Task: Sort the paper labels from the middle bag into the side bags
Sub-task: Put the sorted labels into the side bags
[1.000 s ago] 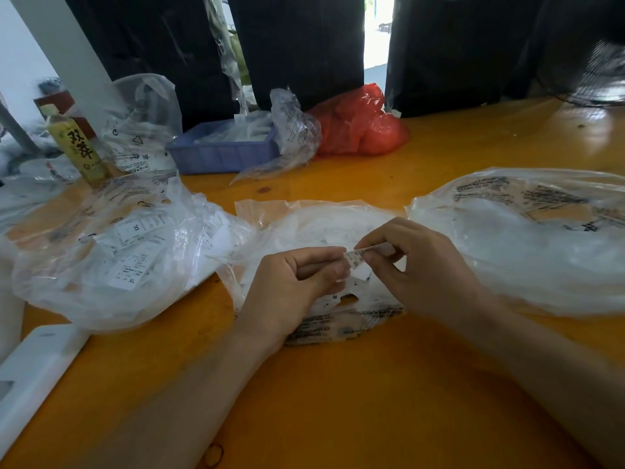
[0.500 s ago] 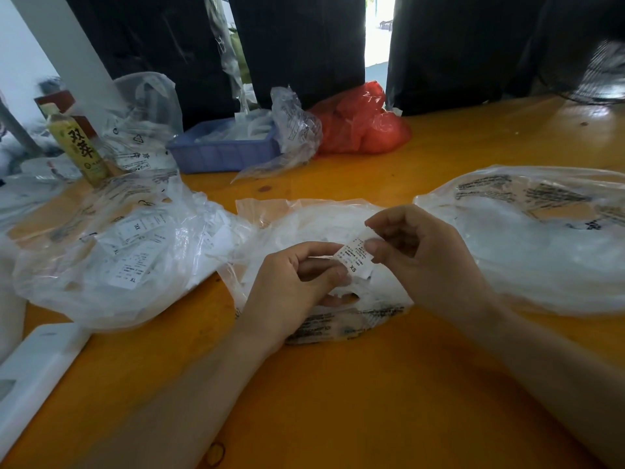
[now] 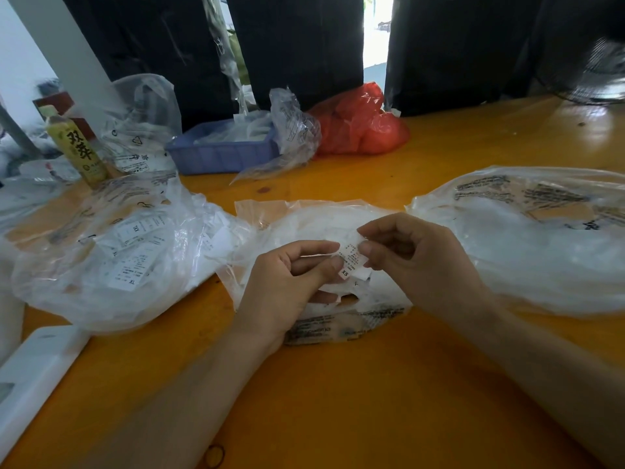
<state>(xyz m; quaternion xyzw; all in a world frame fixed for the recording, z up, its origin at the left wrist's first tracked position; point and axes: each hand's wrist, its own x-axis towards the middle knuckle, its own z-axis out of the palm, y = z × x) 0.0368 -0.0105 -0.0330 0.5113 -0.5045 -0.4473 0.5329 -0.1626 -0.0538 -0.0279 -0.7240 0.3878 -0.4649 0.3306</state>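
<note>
Three clear plastic bags lie in a row on the orange table. The middle bag (image 3: 304,225) holds loose white paper labels. The left bag (image 3: 111,252) shows several printed labels marked XL and similar sizes. The right bag (image 3: 527,245) looks whitish inside. Above the middle bag, my left hand (image 3: 291,286) and my right hand (image 3: 416,262) both pinch one small white label (image 3: 351,260) between thumb and fingers. The label faces me, with small print and a size mark at its lower end.
At the back stand a blue tray (image 3: 220,154) with plastic bags, a red bag (image 3: 358,126), a crumpled clear bag (image 3: 142,126) and a yellow-labelled bottle (image 3: 76,147). A white flat object (image 3: 30,374) lies at the near left edge. Dark bags line the far side.
The label was edge-on between both hands a second ago; it has been turned so its printed face shows, and my right hand has lifted slightly.
</note>
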